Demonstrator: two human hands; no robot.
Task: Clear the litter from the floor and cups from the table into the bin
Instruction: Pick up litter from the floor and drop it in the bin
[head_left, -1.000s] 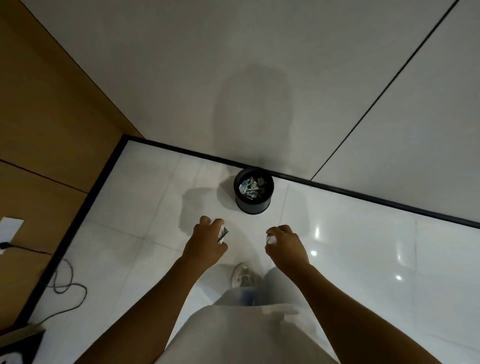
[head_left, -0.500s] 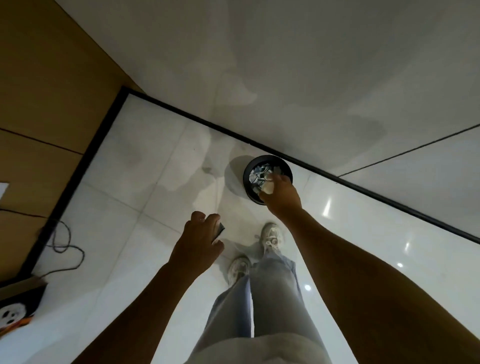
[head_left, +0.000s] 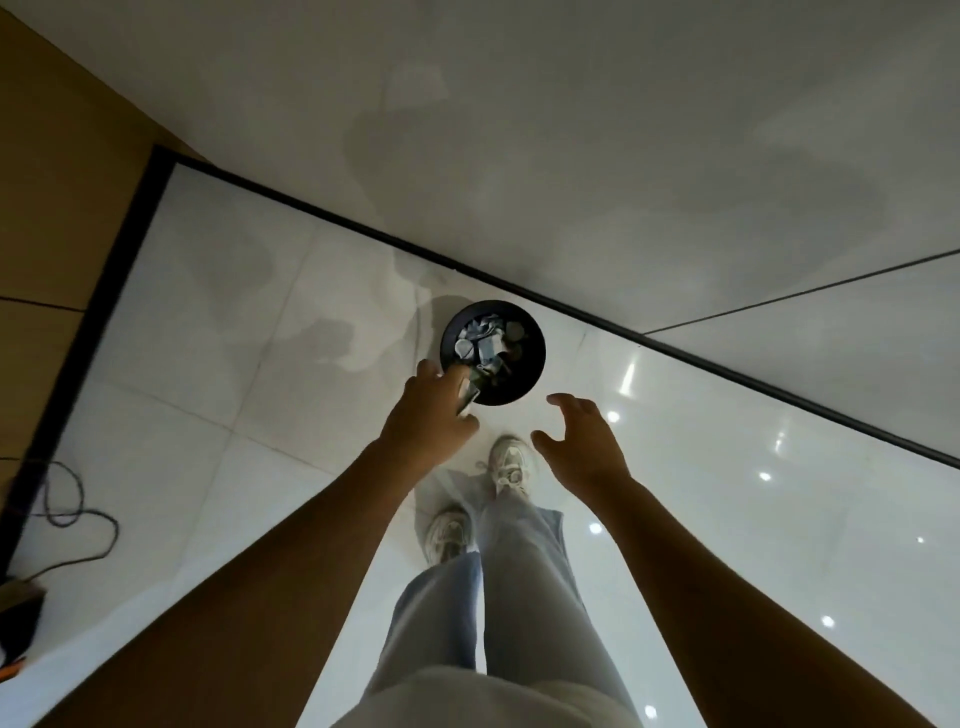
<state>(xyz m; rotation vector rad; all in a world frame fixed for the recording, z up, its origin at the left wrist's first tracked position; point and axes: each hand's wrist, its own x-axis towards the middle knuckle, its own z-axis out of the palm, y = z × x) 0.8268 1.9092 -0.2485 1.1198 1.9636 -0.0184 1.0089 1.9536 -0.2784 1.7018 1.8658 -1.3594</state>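
Observation:
A round black bin (head_left: 524, 382) stands on the white tiled floor against the grey wall, with crumpled litter (head_left: 485, 340) inside it. My left hand (head_left: 428, 421) is at the bin's near left rim and grips a small flat piece of litter (head_left: 469, 397) that pokes out over the rim. My right hand (head_left: 584, 441) hovers just right of the bin and a little nearer to me, fingers spread and holding nothing.
My two feet in pale shoes (head_left: 511, 465) stand just short of the bin. A black cable (head_left: 67, 512) loops on the floor at the left by a wooden panel (head_left: 57, 171). A dark object (head_left: 18, 618) lies at the left edge.
My right hand was over the bin with litter; it has pulled back to the right and is empty. My left hand has moved forward to the bin's rim with its piece of litter.

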